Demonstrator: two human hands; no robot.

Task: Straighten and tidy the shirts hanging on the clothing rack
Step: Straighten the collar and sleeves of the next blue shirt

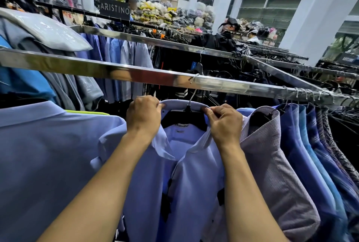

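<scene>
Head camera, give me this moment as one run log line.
left hand: pinches collar of light blue shirt | right hand: pinches same collar | hanger: hooked on rail | status: collar being straightened

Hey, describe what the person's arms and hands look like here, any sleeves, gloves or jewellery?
Both arms are bare as far as the frame shows: no sleeve covers the left forearm or the right forearm. The left hand and the right hand are ungloved, and no watch, bracelet or ring shows on either.
</scene>
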